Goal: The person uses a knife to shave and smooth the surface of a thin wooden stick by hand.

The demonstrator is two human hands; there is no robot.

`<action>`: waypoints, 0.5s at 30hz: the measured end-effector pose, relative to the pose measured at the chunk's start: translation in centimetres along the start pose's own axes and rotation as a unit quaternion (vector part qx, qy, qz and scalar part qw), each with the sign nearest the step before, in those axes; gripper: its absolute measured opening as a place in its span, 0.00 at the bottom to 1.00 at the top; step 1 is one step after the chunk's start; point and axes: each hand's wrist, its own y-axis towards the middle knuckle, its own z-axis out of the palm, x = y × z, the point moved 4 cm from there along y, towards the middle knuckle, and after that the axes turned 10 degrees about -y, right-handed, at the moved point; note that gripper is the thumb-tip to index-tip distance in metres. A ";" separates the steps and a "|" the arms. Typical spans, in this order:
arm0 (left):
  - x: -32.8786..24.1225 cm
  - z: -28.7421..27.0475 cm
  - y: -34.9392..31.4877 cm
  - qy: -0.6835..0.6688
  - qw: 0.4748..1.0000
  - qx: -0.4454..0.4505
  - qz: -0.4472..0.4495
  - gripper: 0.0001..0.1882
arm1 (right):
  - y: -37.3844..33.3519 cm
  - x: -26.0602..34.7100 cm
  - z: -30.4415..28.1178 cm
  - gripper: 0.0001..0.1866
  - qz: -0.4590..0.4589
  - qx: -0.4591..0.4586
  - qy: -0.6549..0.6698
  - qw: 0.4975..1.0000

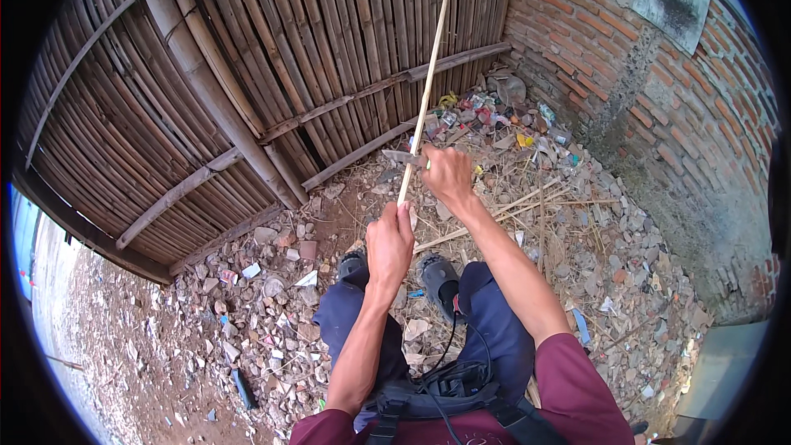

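Note:
My left hand (390, 241) is closed round the lower end of a long, pale bamboo strip (428, 78), which rises away from me and tapers toward its far tip. Just above it, my right hand (450, 173) is closed on the handle of a knife (402, 156). The blade points left and lies across the strip, a short way beyond my left fingers. My right fingers hide most of the handle.
Several cut bamboo strips (503, 216) lie on the stony ground right of my shoes (438, 278). A bamboo slat fence (329, 41) stands ahead and left, a brick wall (593, 41) to the right. Litter (494, 111) is heaped in their corner. A black cable (451, 346) hangs between my legs.

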 end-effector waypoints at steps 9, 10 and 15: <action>-1.0 -0.8 -4.2 0.067 0.997 0.021 0.030 0.16 | 0.3 -7.5 -0.2 0.11 0.151 -0.013 -0.022 0.988; -1.0 -1.0 -4.4 0.067 0.997 0.023 0.023 0.16 | 0.2 -7.3 -0.2 0.11 0.154 -0.004 -0.018 0.988; -2.4 -0.7 -5.0 0.037 0.998 0.037 0.046 0.17 | 0.4 -9.1 -2.2 0.14 0.252 -0.082 0.005 0.964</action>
